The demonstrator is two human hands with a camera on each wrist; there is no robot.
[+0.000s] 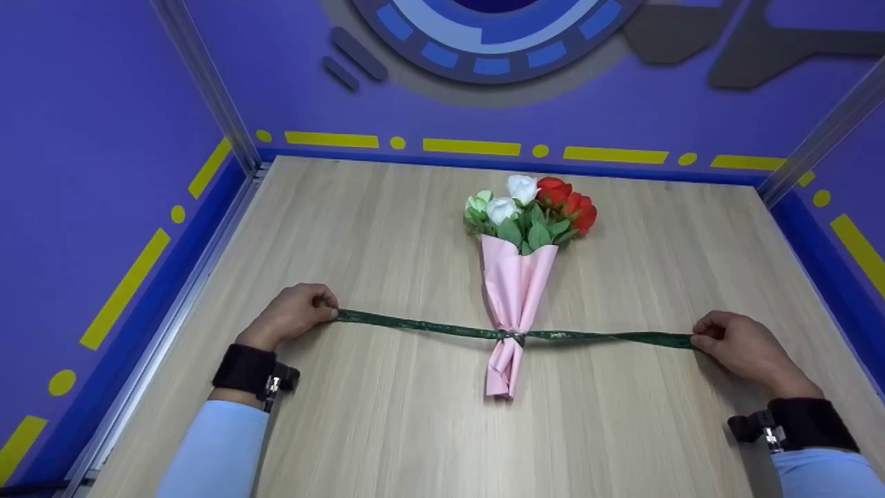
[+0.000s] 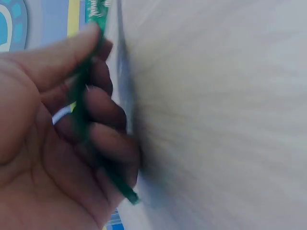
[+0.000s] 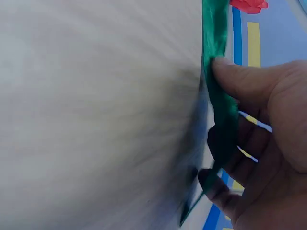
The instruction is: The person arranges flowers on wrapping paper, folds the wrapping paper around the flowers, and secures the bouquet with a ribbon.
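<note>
A bouquet of red, white and pale green artificial flowers [image 1: 532, 207], wrapped in pink paper [image 1: 515, 277], lies on the table with its blooms toward the back wall. Round the narrow part of the wrap crosses a dark green ribbon [image 1: 422, 326], stretched out to both sides. My left hand [image 1: 294, 312] pinches the ribbon's left end between thumb and fingers; in the left wrist view its tail [image 2: 117, 179] runs across the palm. At the other end, my right hand [image 1: 747, 346] pinches the ribbon [image 3: 216, 28], whose tail hangs past the fingers in the right wrist view.
The light wood table [image 1: 387, 429] is bordered by a purple-blue back wall [image 1: 276, 76] and side walls with yellow marks. Metal posts [image 1: 207, 83] stand at the back corners. Each wrist wears a black band [image 1: 243, 368] with a small camera.
</note>
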